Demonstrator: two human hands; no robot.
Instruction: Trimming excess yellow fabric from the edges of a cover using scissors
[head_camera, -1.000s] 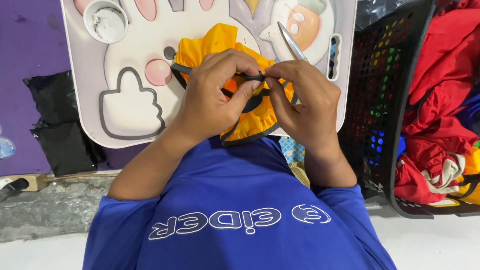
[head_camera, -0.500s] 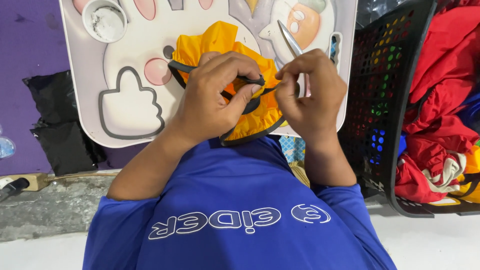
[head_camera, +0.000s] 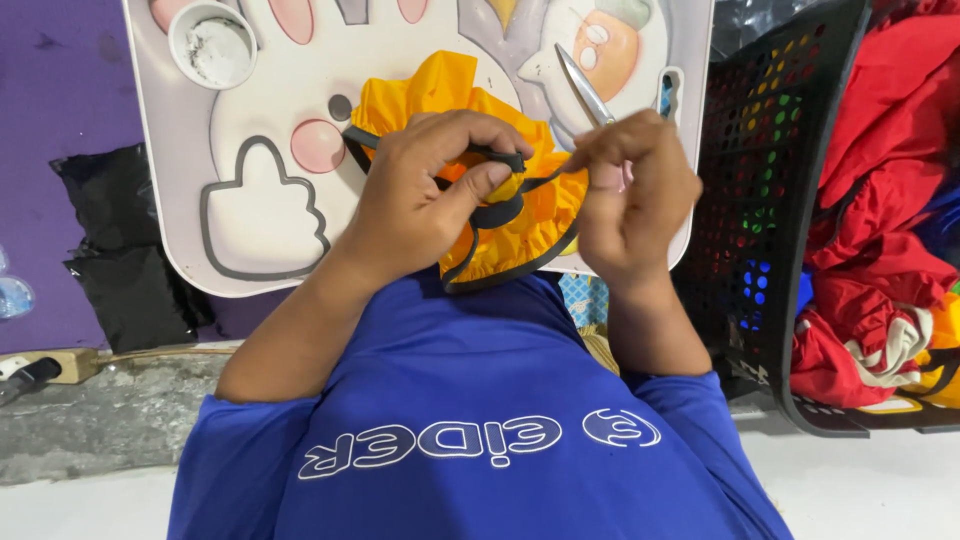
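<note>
Far left of the hands there's a black plastic bag (head_camera: 120, 250) on the purple floor, and up-left a small white cup (head_camera: 212, 42) w/ whitish stuff on the cartoon-print worktop (head_camera: 260, 210). Left hand (head_camera: 425, 195) is curled tight, pinching the black strap (head_camera: 490, 155) of the orange fabric piece (head_camera: 500, 215) that sits under both hands. Right hand (head_camera: 630, 190) is closed too, pulling the strap's other end; scissors (head_camera: 585, 90) lie just above it. Right of that, a black perforated basket (head_camera: 760, 200) w/ red cloth (head_camera: 880, 180).
</note>
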